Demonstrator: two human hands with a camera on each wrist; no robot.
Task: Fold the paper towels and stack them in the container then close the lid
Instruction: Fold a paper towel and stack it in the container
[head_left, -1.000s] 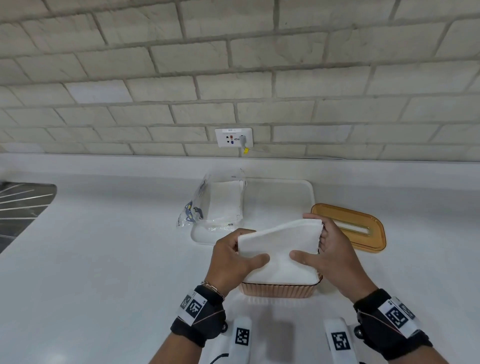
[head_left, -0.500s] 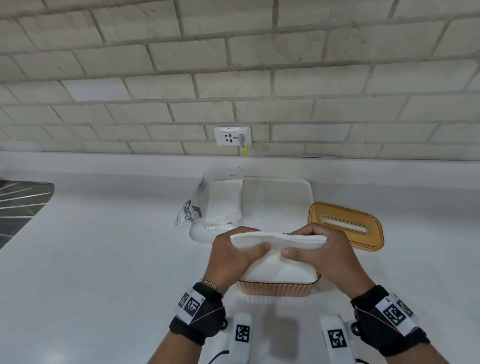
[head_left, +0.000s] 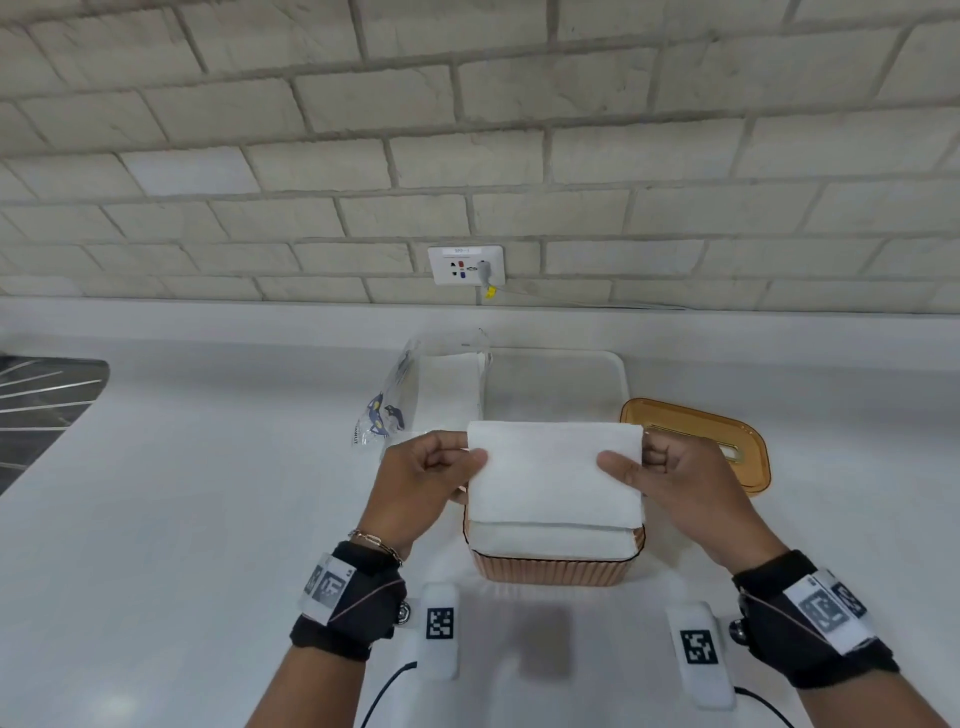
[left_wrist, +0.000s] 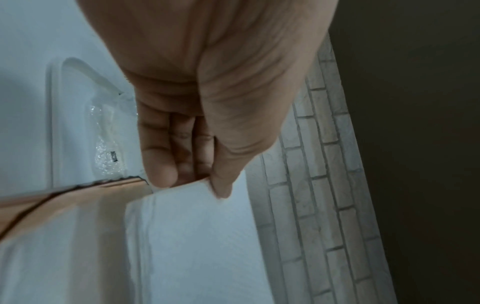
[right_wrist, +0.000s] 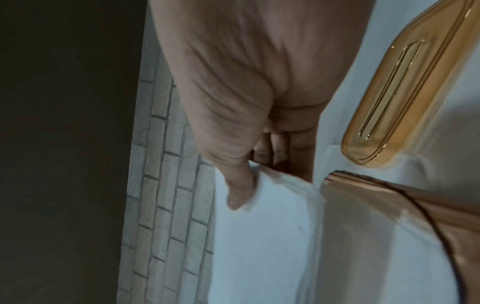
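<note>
A folded white paper towel (head_left: 553, 470) is held flat just above the amber ribbed container (head_left: 553, 569), which holds a stack of folded towels (head_left: 550, 540). My left hand (head_left: 431, 467) pinches the towel's left edge between thumb and fingers; the left wrist view shows that pinch on the paper towel (left_wrist: 197, 236) beside the container (left_wrist: 64, 203). My right hand (head_left: 670, 467) pinches the right edge, as seen on the paper towel (right_wrist: 259, 236) in the right wrist view. The amber slotted lid (head_left: 696, 441) lies on the counter to the right of the container; the right wrist view has the lid (right_wrist: 405, 92) too.
A white tray (head_left: 556, 384) sits behind the container, with a clear plastic pack of unfolded towels (head_left: 431, 395) on its left side. A wall socket (head_left: 466, 265) is on the brick wall. A dark sink edge (head_left: 36, 400) lies at far left.
The towel's far half has been folded over towards me; it now lies flat and smaller above the container, still pinched at both side edges by both hands.
</note>
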